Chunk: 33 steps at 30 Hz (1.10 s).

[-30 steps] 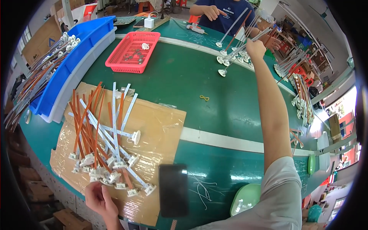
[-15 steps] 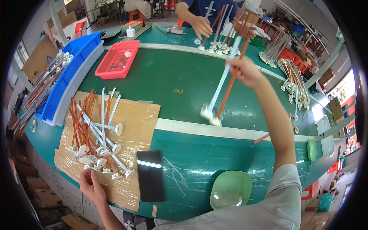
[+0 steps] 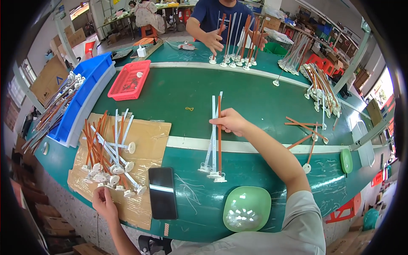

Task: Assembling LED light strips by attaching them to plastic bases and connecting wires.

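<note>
Right hand (image 3: pixel 231 122) drawn back from far side, bringing white and orange strips (image 3: pixel 219 149).

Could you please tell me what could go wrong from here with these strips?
The right grip holds several upright strips together above their middles, so one might slip out.

Their white bases extend beyond the strips at the lower end, so they could catch on one another.

On the cardboard sheet, the piled strips lie crossed, so pulling one might drag others along.
</note>
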Available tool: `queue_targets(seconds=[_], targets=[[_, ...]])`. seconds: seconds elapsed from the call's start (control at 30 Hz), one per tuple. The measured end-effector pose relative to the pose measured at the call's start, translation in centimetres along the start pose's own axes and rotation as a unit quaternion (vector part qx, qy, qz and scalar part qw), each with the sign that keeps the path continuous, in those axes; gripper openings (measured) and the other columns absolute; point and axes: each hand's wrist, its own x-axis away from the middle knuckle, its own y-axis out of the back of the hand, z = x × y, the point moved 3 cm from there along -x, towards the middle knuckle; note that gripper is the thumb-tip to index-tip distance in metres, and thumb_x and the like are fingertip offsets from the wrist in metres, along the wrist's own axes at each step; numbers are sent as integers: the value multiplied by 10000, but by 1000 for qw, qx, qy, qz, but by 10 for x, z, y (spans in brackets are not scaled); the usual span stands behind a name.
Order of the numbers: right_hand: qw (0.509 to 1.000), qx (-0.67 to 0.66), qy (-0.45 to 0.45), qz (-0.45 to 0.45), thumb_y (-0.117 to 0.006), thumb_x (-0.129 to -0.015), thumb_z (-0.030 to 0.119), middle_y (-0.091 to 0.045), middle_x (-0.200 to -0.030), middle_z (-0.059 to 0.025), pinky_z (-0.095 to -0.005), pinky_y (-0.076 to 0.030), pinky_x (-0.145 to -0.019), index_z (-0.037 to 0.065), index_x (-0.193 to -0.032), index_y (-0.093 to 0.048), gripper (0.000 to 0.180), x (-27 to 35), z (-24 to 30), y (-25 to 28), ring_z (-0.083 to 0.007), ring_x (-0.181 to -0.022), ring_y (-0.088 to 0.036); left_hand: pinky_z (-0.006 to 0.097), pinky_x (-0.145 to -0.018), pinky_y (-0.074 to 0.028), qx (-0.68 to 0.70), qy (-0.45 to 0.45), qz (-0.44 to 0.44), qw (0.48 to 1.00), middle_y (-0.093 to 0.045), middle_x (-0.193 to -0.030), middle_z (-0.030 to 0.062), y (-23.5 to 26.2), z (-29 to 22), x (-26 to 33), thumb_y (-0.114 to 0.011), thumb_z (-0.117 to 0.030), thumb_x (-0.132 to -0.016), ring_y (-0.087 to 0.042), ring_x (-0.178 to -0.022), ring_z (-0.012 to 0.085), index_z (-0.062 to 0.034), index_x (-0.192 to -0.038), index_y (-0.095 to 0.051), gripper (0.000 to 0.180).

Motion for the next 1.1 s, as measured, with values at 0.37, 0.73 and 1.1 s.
queue_targets(seconds=[0.37, 0.73, 1.1], targets=[[980, 189, 10, -54, -733, -811, 254, -649, -671, -75, -262, -480, -503, -46, -831, -673, 307, 23, -14, -20, -121, -572, -613, 211, -560, -417, 16, -17, 20, 1000, -590, -706, 12, -2, 2, -4, -608, -65, -895, -515, -614, 53, 29, -843, -593, 109], [883, 237, 292, -282, -716, -786, 70, -598, -586, -90, -256, -435, -486, -6, -805, -633, 114, 214, -60, 22, -164, -494, -568, 221, -498, -374, -16, -40, 9, 999, -558, -643, 12, 1, -2, 1, -638, -116, -874, -474, -554, 57, 13, -807, -601, 150], [767, 301, 385, -416, -709, -750, -21, -587, -561, -54, -212, -409, -433, 17, -741, -637, 82, 228, -85, 57, -115, -440, -548, 214, -548, -377, 55, 30, -44, 997, -558, -706, 0, 2, 22, -8, -560, -154, -952, -462, -610, 53, 17, -861, -607, 199]])
